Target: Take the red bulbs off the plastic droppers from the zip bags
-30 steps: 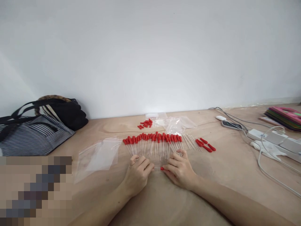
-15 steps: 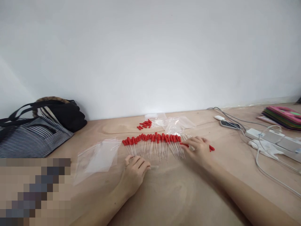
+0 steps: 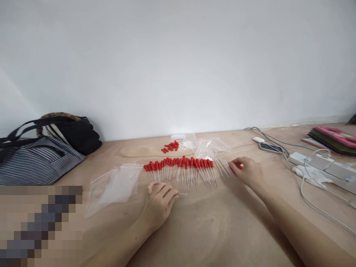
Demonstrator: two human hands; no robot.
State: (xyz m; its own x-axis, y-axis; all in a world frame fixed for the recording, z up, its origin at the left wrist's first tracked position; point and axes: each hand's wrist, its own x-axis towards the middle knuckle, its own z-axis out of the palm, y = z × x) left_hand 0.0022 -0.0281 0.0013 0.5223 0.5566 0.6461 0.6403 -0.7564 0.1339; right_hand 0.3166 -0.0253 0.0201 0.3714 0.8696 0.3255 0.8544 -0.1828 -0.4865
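Note:
Low over the table, my left hand (image 3: 160, 200) is closed, with the blunt end of a clear dropper tube (image 3: 182, 194) showing at its fingertips. My right hand (image 3: 247, 171), farther right, pinches a red rubber bulb (image 3: 233, 167), partly hidden by the fingers. Beside it lie several bare clear dropper tubes (image 3: 226, 168) without bulbs. A long row of droppers with red bulbs (image 3: 191, 163) fans across the table between the hands, their thin tips toward me. Behind the row are a small heap of loose red bulbs (image 3: 171, 146) and clear plastic bags (image 3: 213, 146).
Flat zip bags (image 3: 116, 185) lie left of the row. A striped bag (image 3: 41, 159) and a black bag (image 3: 80, 135) sit at the far left. On the right are a phone-like device (image 3: 270, 148), a power strip (image 3: 319, 163) with cables, and stacked coloured sheets (image 3: 333, 139).
My right hand has moved right, away from the end of the dropper row, uncovering the bare tubes. My left hand has hardly moved.

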